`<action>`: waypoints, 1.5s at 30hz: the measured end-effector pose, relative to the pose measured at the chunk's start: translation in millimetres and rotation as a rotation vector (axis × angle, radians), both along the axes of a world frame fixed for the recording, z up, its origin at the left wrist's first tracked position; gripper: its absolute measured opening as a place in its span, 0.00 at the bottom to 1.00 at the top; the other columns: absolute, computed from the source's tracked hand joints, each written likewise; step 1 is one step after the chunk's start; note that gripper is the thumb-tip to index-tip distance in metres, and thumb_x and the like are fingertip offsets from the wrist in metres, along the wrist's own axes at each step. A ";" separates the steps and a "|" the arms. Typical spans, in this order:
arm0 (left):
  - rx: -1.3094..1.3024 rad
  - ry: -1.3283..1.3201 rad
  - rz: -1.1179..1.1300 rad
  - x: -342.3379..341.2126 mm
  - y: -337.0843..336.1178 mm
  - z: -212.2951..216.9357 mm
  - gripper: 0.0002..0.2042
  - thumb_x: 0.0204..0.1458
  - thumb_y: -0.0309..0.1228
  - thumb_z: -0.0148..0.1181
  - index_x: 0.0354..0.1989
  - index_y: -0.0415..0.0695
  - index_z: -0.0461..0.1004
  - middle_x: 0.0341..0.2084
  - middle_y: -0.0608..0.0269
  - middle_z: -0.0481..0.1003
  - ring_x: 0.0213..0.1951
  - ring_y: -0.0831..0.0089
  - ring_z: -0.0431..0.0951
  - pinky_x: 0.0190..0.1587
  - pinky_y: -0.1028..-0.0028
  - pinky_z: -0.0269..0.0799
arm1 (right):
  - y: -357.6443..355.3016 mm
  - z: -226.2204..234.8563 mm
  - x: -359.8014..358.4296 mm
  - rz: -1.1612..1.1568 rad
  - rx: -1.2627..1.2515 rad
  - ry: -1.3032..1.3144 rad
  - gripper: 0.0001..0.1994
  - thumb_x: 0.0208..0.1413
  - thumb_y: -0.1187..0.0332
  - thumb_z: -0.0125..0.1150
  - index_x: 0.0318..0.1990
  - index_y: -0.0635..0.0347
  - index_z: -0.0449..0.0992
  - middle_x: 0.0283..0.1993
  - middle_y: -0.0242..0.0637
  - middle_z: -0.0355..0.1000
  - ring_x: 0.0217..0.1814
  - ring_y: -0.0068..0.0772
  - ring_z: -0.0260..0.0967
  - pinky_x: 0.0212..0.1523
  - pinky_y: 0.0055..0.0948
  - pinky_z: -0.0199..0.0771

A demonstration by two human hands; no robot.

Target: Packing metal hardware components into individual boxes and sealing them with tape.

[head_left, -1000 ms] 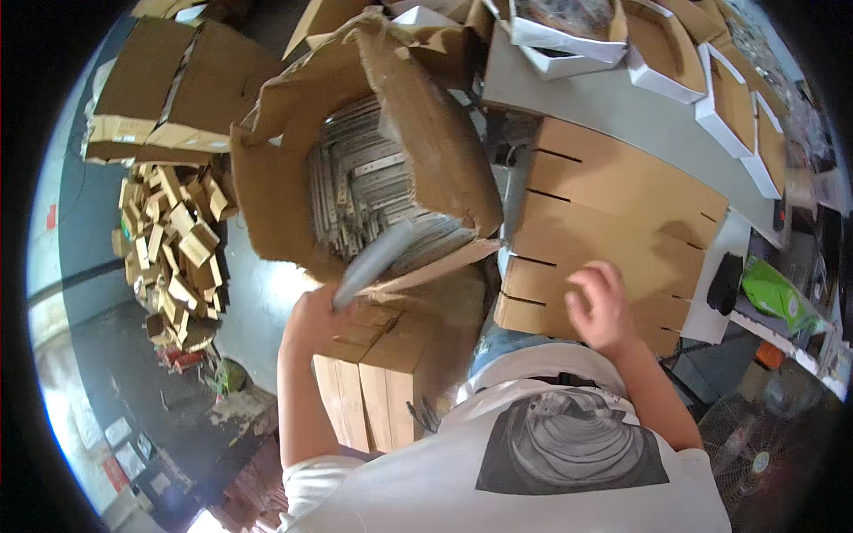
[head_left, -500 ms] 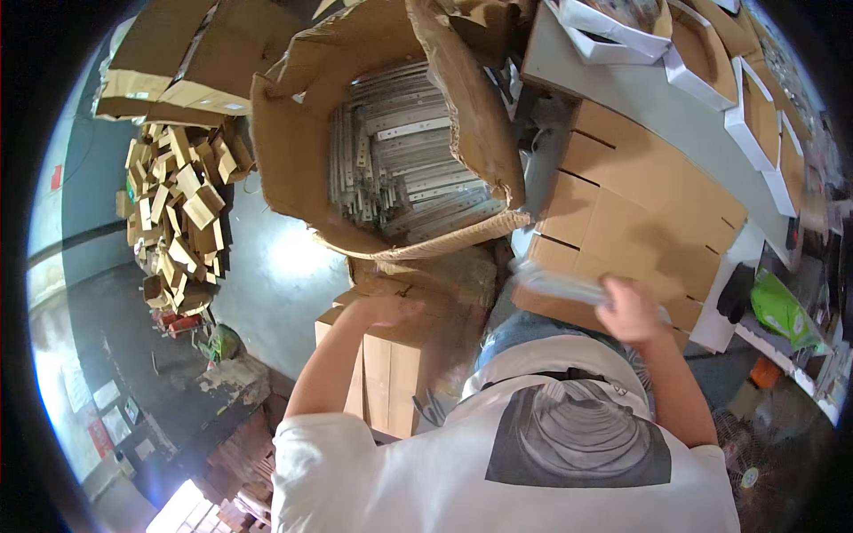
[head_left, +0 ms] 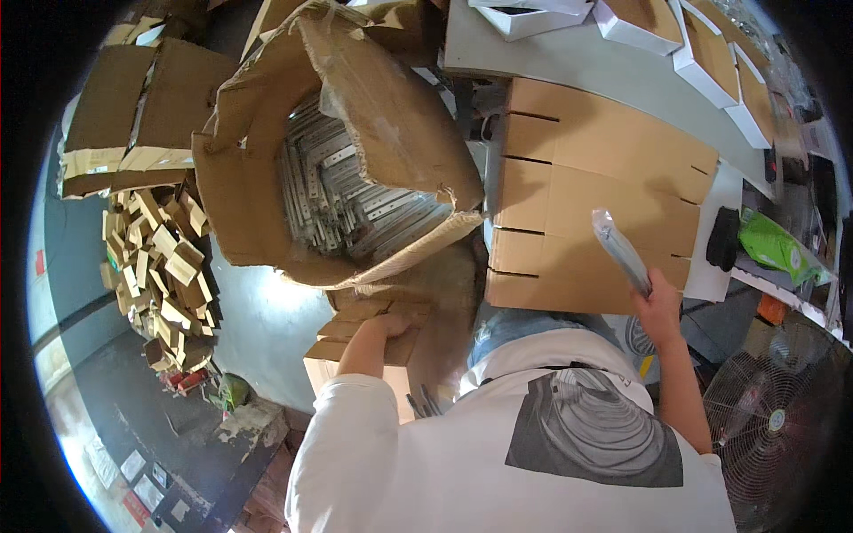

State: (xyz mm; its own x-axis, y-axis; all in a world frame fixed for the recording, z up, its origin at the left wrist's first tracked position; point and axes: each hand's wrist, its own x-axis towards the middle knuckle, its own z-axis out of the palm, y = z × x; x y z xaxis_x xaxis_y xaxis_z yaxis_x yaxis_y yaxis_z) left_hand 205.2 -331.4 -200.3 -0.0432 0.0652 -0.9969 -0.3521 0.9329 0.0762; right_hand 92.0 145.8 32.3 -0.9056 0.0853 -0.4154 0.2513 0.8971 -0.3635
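Big open brown box [head_left: 267, 178] far left, flat brown cartons [head_left: 595, 178] right; clear bagged pack [head_left: 620, 250] in right hand [head_left: 659, 306].

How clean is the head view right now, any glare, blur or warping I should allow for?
Head view: strong fisheye bending, black corners. A glare patch whitens the floor below the open carton of metal strips. The bagged strip in the right hand is slightly soft with a shiny wrap. The left hand on the lower box is sharp enough.

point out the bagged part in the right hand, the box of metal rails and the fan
bagged part [head_left: 619, 249], head view, middle of the plastic-wrapped length
box of metal rails [head_left: 258, 195], head view, left cardboard wall
fan [head_left: 771, 417], head view, centre hub
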 end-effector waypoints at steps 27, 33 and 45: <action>0.376 1.808 0.365 -306.9 263.0 192.4 0.18 0.44 0.30 0.60 0.44 0.40 0.68 0.46 0.49 0.66 0.50 0.51 0.63 0.54 0.59 0.58 | 18.2 -86.0 -122.7 0.376 0.144 0.485 0.19 0.46 0.62 0.62 0.49 0.44 0.70 0.46 0.36 0.64 0.53 0.43 0.58 0.52 0.51 0.56; 0.498 1.291 1.728 -422.2 228.5 253.7 0.24 0.47 0.39 0.61 0.48 0.37 0.64 0.37 0.52 0.66 0.37 0.62 0.66 0.36 0.64 0.67 | 15.7 -73.2 -82.1 0.261 0.044 0.415 0.24 0.46 0.61 0.63 0.53 0.49 0.68 0.54 0.44 0.58 0.58 0.51 0.52 0.58 0.51 0.51; 0.831 0.529 2.062 -448.9 203.1 231.2 0.03 0.40 0.19 0.48 0.24 0.38 0.63 0.28 0.56 0.63 0.31 0.60 0.67 0.44 0.45 0.72 | -2.2 -30.5 -135.1 0.172 -0.285 0.631 0.20 0.43 0.67 0.63 0.46 0.59 0.69 0.52 0.49 0.60 0.54 0.53 0.57 0.53 0.46 0.59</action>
